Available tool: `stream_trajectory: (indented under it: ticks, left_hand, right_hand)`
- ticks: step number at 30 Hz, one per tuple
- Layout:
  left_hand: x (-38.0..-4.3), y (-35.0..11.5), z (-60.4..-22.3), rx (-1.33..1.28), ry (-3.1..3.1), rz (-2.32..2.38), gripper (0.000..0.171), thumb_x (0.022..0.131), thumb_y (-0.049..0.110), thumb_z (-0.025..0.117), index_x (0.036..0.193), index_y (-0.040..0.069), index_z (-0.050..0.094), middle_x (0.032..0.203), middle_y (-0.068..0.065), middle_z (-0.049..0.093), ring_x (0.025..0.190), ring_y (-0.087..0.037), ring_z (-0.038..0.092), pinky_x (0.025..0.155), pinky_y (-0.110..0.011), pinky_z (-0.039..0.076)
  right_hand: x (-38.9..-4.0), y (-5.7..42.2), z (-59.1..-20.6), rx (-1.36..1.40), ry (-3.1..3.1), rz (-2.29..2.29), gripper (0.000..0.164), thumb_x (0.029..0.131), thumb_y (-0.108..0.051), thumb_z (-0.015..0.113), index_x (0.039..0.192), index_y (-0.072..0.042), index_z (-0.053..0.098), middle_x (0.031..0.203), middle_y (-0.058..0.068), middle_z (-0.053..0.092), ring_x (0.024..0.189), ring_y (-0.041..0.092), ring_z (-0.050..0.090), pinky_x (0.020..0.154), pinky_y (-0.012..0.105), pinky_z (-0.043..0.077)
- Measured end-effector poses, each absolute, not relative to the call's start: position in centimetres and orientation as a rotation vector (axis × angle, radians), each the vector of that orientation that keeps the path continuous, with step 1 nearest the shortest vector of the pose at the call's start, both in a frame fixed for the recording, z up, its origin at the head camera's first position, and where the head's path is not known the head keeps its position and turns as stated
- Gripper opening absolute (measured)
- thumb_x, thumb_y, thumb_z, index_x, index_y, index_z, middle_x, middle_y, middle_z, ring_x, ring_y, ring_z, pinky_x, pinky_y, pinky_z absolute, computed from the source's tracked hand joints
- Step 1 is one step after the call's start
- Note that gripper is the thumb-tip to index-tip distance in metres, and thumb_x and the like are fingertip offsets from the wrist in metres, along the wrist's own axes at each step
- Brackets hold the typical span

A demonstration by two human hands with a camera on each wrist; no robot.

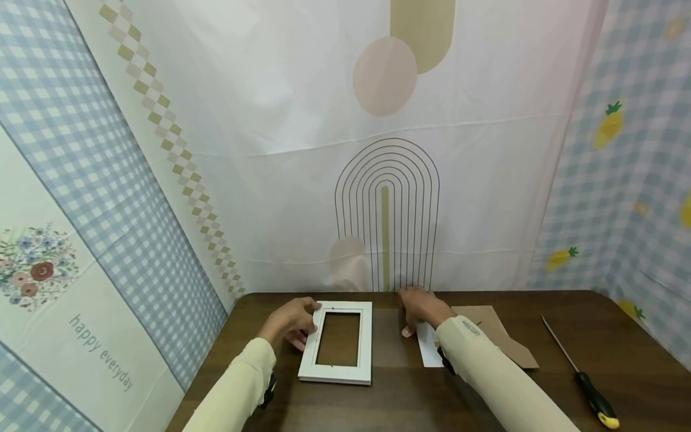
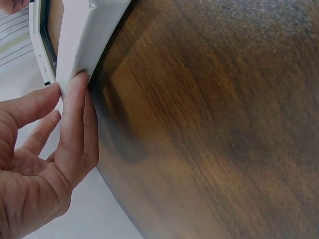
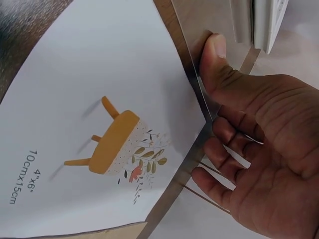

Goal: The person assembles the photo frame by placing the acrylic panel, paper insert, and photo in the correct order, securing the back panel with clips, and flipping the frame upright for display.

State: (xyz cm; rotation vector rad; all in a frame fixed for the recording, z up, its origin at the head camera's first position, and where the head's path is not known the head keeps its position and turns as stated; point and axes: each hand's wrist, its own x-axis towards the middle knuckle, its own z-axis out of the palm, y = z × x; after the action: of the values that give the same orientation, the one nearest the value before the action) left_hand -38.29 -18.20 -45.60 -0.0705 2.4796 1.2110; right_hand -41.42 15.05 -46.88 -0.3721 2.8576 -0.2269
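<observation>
A white picture frame (image 1: 365,342) with an open centre lies on the dark wooden table. My left hand (image 1: 294,321) holds its left side; in the left wrist view the thumb and fingers (image 2: 75,114) pinch the white edge. To the right of the frame is a clear sheet (image 1: 392,345), partly see-through against the wood. My right hand (image 1: 423,307) pinches this sheet at its far right corner, thumb on top and fingers at the edge. Beside it lies a white paper insert (image 3: 99,64) printed with a potted plant and "4"x6" 10cmx15cm", partly hidden by the right forearm in the head view.
A brown cardboard backing (image 1: 488,318) lies under and beyond the right forearm. Farther right is a screwdriver (image 1: 580,378) with a black and yellow handle. Printed cloth (image 1: 291,210) hangs behind the table's far edge, with checked cloth at both sides.
</observation>
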Motion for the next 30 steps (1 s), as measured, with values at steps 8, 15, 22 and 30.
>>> stream_trajectory:
  ticks: [8,15,22,30]
  left_hand:
    - [-38.6,-18.3,-45.5,-0.076,2.443,1.241,0.072,0.093,-0.014,0.072,0.159,0.014,0.061,0.097,-0.020,0.063,0.062,-0.024,0.062,0.055,-0.041,0.073]
    - [-38.6,-18.3,-45.8,-0.084,2.448,1.240,0.071,0.094,-0.014,0.071,0.159,0.014,0.062,0.105,-0.022,0.064,0.064,-0.028,0.066,0.056,-0.042,0.074]
    - [-38.4,-18.3,-45.7,-0.087,2.476,1.224,0.070,0.093,-0.013,0.071,0.157,0.013,0.062,0.104,-0.022,0.065,0.064,-0.028,0.067,0.056,-0.041,0.074]
    - [-38.1,-18.2,-45.7,-0.066,2.501,1.209,0.070,0.092,-0.013,0.071,0.157,0.012,0.062,0.099,-0.020,0.065,0.062,-0.026,0.066,0.054,-0.038,0.073]
  right_hand:
    - [-41.0,15.0,-46.1,-0.334,2.844,-0.240,0.066,0.074,-0.026,0.110,0.120,-0.009,0.066,0.127,0.018,0.065,0.122,0.039,0.060,0.107,0.061,0.062]
    - [-45.5,16.9,-51.2,-0.292,2.802,-0.376,0.070,0.070,-0.031,0.112,0.113,-0.015,0.059,0.106,0.007,0.061,0.094,0.026,0.055,0.072,0.038,0.056]
    - [-46.5,17.8,-52.3,-0.323,2.735,-0.571,0.077,0.068,-0.026,0.113,0.116,-0.012,0.055,0.106,0.009,0.061,0.091,0.025,0.057,0.066,0.035,0.057]
    - [-45.3,18.1,-51.7,-0.308,2.707,-0.709,0.077,0.070,-0.026,0.112,0.119,-0.008,0.056,0.110,0.014,0.061,0.093,0.028,0.057,0.069,0.033,0.055]
